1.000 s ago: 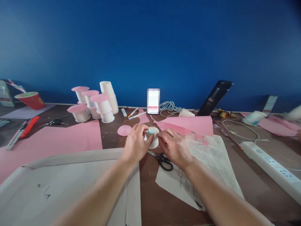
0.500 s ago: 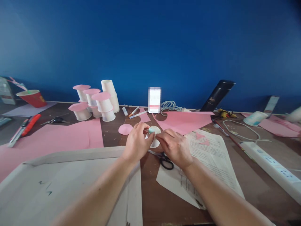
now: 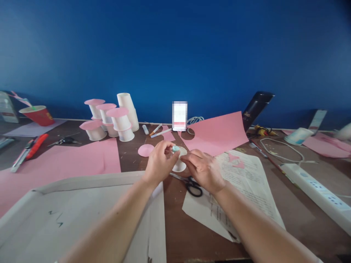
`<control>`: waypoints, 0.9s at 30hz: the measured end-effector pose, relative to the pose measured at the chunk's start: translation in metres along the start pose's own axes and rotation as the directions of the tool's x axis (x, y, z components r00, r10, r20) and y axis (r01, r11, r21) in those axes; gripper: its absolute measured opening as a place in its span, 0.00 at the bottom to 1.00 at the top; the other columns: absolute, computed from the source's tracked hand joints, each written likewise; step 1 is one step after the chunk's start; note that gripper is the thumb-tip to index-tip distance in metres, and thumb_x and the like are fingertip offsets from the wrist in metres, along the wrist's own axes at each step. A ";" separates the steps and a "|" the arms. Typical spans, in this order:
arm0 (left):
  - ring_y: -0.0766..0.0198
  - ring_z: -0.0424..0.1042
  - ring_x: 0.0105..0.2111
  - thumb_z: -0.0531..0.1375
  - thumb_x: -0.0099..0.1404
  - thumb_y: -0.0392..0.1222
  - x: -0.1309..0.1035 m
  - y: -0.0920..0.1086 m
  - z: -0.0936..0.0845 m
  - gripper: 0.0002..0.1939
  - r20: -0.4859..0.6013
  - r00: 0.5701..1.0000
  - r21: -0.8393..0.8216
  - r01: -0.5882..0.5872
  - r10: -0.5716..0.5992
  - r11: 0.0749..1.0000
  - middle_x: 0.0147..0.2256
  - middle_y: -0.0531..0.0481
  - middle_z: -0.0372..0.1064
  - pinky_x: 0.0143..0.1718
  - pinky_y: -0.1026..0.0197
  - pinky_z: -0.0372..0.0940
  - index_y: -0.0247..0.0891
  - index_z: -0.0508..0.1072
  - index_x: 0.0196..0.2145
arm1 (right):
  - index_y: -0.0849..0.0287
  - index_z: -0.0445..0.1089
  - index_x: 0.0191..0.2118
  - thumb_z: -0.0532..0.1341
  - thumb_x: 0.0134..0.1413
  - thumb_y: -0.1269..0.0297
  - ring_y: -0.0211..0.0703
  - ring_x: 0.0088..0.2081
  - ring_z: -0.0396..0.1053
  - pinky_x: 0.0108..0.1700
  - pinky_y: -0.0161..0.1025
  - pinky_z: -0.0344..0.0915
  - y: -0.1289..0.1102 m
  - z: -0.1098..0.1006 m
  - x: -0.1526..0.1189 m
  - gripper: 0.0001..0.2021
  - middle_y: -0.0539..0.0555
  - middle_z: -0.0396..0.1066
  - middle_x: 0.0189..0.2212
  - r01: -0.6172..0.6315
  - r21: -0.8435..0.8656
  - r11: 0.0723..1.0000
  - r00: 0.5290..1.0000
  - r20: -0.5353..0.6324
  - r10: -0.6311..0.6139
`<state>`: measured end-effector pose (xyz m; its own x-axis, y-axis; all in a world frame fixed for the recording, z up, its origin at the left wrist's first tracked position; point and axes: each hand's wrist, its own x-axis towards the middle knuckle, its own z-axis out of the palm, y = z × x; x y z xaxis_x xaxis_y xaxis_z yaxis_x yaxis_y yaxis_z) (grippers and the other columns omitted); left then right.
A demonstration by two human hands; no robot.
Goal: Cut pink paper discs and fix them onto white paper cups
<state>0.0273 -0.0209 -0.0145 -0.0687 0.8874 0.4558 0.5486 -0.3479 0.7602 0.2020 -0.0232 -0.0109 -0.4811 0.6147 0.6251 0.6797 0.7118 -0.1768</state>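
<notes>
A white paper cup [image 3: 179,165] stands on the table between my hands, its upper part partly covered by my fingers. My left hand [image 3: 160,160] is closed at the cup's left side, its thumb and fingers around a small rounded teal object [image 3: 176,148] whose kind I cannot make out. At the cup's right edge, the fingertips of my right hand [image 3: 204,166] are pinched together; anything between them is too small to name. Black-handled scissors [image 3: 194,187] lie just below the cup, partly under my right hand. A pink paper circle [image 3: 146,150] lies left of the cup.
White cups topped with pink discs [image 3: 117,118] are stacked at the back left beside a taller cup stack [image 3: 127,111]. A phone [image 3: 179,116] stands upright ahead. A pink sheet [image 3: 219,133], printed paper [image 3: 246,179], black flask [image 3: 257,107] and power strip [image 3: 315,197] lie right.
The pink sheet's far right corner has risen higher, covering more of the white cable. My hands stay at the cup with slight finger shifts; the teal object shows a little higher.
</notes>
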 end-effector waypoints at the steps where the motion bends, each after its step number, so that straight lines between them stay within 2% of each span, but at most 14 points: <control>1: 0.61 0.71 0.40 0.59 0.61 0.45 0.002 -0.002 0.001 0.09 0.023 1.000 -0.080 0.017 -0.015 0.997 0.39 0.48 0.71 0.43 0.56 0.65 0.40 0.68 0.38 | 0.56 0.74 0.39 0.54 0.64 0.64 0.39 0.34 0.71 0.38 0.35 0.64 0.000 0.001 0.000 0.10 0.52 0.72 0.34 -0.005 0.010 1.000 1.000 -0.005 0.005; 5: 0.58 0.69 0.50 0.58 0.62 0.46 0.007 -0.011 0.005 0.11 0.148 0.987 -0.385 0.114 -0.060 0.916 0.47 0.43 0.70 0.48 0.54 0.64 0.39 0.64 0.40 | 0.55 0.73 0.40 0.55 0.63 0.65 0.37 0.35 0.71 0.38 0.34 0.65 0.003 0.006 -0.002 0.09 0.52 0.72 0.35 -0.027 0.063 0.998 0.999 -0.028 0.029; 8: 0.57 0.69 0.49 0.57 0.63 0.46 0.009 -0.014 0.005 0.11 0.179 0.981 -0.426 0.142 -0.071 0.893 0.45 0.43 0.71 0.47 0.54 0.64 0.39 0.63 0.39 | 0.55 0.73 0.41 0.55 0.63 0.66 0.37 0.35 0.71 0.38 0.34 0.65 0.007 0.008 -0.003 0.09 0.52 0.72 0.36 -0.052 0.075 0.996 0.998 -0.032 0.054; 13: 0.60 0.71 0.38 0.58 0.63 0.49 0.006 -0.014 0.001 0.13 0.057 0.996 -0.177 0.073 -0.064 0.982 0.38 0.48 0.70 0.40 0.57 0.65 0.39 0.65 0.40 | 0.54 0.72 0.44 0.55 0.62 0.69 0.37 0.35 0.71 0.38 0.34 0.65 0.014 0.005 -0.004 0.10 0.52 0.72 0.39 -0.058 0.061 0.996 0.998 -0.028 0.060; 16: 0.61 0.70 0.38 0.56 0.64 0.49 0.003 -0.013 0.002 0.12 0.016 1.000 -0.038 -0.020 0.020 0.999 0.38 0.49 0.69 0.40 0.57 0.65 0.39 0.65 0.41 | 0.54 0.73 0.44 0.55 0.62 0.68 0.38 0.35 0.71 0.38 0.35 0.65 0.016 0.002 -0.004 0.10 0.52 0.72 0.38 -0.028 0.026 0.999 0.999 -0.026 0.029; 21: 0.61 0.69 0.37 0.55 0.66 0.47 0.000 -0.016 0.009 0.10 -0.064 0.974 0.196 -0.202 0.219 0.959 0.37 0.48 0.68 0.40 0.57 0.65 0.39 0.64 0.41 | 0.54 0.74 0.44 0.54 0.63 0.67 0.37 0.31 0.69 0.34 0.35 0.62 0.012 -0.001 -0.004 0.11 0.51 0.73 0.35 0.031 -0.092 0.995 0.999 -0.034 -0.034; 27: 0.61 0.70 0.36 0.55 0.65 0.43 -0.001 -0.019 0.012 0.09 -0.102 0.952 0.290 -0.249 0.288 0.924 0.36 0.48 0.68 0.39 0.57 0.65 0.40 0.62 0.42 | 0.56 0.74 0.45 0.55 0.62 0.69 0.37 0.28 0.67 0.31 0.35 0.61 0.004 0.002 -0.006 0.12 0.52 0.72 0.32 0.041 -0.152 0.988 0.998 -0.035 -0.047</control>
<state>0.0270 -0.0116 -0.0353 0.0081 0.7141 0.7000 0.7657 -0.4547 0.4550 0.2066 -0.0237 -0.0167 -0.4927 0.5681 0.6592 0.7356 0.6766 -0.0334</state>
